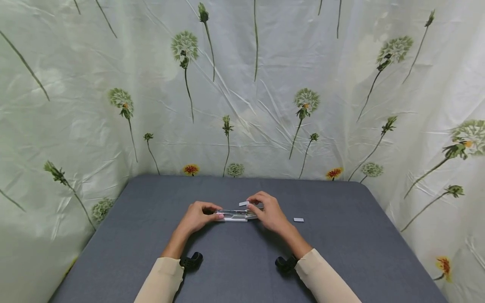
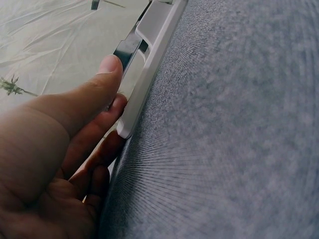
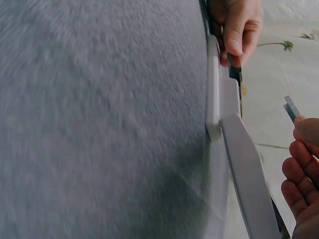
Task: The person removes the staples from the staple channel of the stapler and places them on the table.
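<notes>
A white stapler (image 1: 235, 219) lies on the table, its top arm (image 3: 245, 167) swung far back to the right and its metal magazine exposed. My left hand (image 1: 197, 218) holds the stapler's left end. In the left wrist view the thumb (image 2: 107, 72) presses on the dark metal end, with the other fingers behind and beside the white base (image 2: 149, 79). Between thumb and fingertips, my right hand (image 1: 270, 213) pinches a short silver staple strip (image 3: 290, 108), above and behind the stapler. The inside of the magazine cannot be made out.
Another small pale strip (image 1: 298, 219) lies on the dark grey tabletop (image 1: 235, 269), right of the right hand. A flower-printed curtain (image 1: 242, 97) hangs behind the table. Each wrist wears a black camera mount (image 1: 192, 261).
</notes>
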Available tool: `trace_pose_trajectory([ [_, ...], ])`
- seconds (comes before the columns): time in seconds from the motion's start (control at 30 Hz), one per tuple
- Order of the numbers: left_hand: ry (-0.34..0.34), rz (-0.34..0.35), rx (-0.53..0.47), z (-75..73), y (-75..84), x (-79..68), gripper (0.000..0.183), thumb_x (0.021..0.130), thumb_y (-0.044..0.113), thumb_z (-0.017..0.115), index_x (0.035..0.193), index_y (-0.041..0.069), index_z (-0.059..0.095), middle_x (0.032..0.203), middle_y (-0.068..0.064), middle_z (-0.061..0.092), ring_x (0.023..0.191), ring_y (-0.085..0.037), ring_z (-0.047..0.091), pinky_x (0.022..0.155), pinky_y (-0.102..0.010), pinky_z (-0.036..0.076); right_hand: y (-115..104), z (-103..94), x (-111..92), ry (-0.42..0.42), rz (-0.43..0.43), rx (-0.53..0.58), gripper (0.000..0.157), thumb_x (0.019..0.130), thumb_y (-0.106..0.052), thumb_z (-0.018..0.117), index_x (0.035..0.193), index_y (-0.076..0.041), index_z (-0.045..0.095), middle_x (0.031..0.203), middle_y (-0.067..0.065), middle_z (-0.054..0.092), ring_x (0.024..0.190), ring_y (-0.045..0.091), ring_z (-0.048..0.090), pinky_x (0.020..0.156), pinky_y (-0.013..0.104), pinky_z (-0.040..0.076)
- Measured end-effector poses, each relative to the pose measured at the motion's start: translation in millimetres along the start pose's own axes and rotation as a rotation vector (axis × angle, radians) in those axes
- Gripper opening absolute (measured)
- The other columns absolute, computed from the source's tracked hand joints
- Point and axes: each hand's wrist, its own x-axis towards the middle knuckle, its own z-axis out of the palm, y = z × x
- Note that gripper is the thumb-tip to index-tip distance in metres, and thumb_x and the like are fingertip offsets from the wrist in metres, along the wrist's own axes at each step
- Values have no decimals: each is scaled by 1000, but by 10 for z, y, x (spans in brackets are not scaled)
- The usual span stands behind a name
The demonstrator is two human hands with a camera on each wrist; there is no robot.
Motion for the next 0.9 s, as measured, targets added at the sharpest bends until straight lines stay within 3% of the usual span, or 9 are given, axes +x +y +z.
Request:
trace_pose_trajectory([
  [0.3,5,-20,3,-1,-3,3,26,81,43,88,104,32,83,106,7,78,103,-16,69,92,-45,53,59,-209,-70,10,9,-17,13,96,-16,75,108,-10,78,104,2,70,98,21,68,87,51,54],
  [0.57,-2,-32,-14,-8,7,-1,24,82,41,88,104,33,83,106,7,78,101,-15,68,92,-45,52,164,-344,-151,43,3,-58,14,94,-14,76,107,-8,78,102,1,70,95,19,68,84,46,55],
  [0.9,1,-9,-9,7,-8,5,24,82,42,88,104,32,83,103,7,78,97,-12,68,89,-43,53,301,-525,-248,68,4,-81,15,94,-15,77,107,-8,78,102,2,71,95,18,67,85,50,54],
])
